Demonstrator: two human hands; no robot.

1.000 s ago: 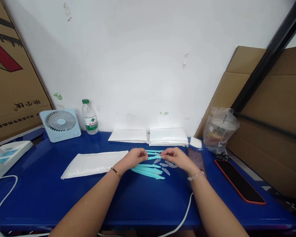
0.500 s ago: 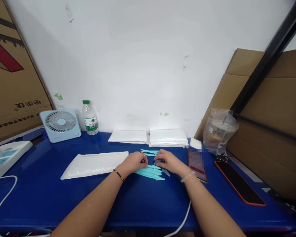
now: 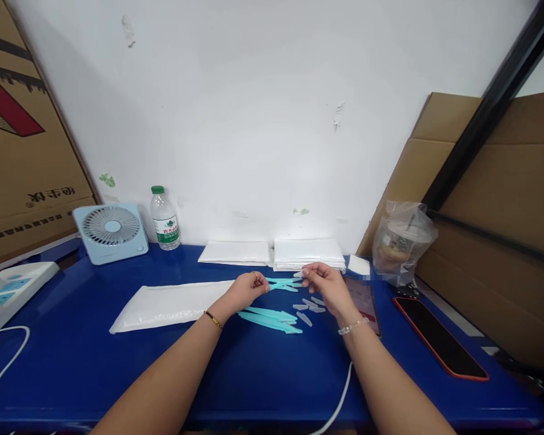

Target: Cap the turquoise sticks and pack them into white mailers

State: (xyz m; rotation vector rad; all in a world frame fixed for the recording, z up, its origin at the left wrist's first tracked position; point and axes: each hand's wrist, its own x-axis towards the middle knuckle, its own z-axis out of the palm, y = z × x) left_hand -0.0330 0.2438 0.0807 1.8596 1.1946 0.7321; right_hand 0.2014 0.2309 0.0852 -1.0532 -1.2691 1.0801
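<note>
- Currently, the left hand has its thumb and fingertips drawn together in a pinch on the near end of a slim turquoise stick, the stick reaching out toward the right.
- Between the two hands, several turquoise sticks overlap and cross; which of them sits in the left pinch and which lie on the table cannot be told for certain.
- The right hand is also pinched, thumb and forefinger nearly meeting, with a small translucent piece at the fingertips, close to the far ends of the crossing sticks. Whether this piece touches a stick is too small to tell.
- The remaining fingers of the right hand curl loosely behind the pinch.
- Nearer the person, a lower group of turquoise sticks lies fanned on the blue table, apart from both hands.
- Just right of that group, below the right hand, a few loose translucent pieces lie scattered on the tabletop.
- Left of the left hand lies a white padded envelope, flat on the table.
- Beyond the hands, white packets are stacked against the wall, and a phone lies partly hidden by the right hand and wrist.
</note>
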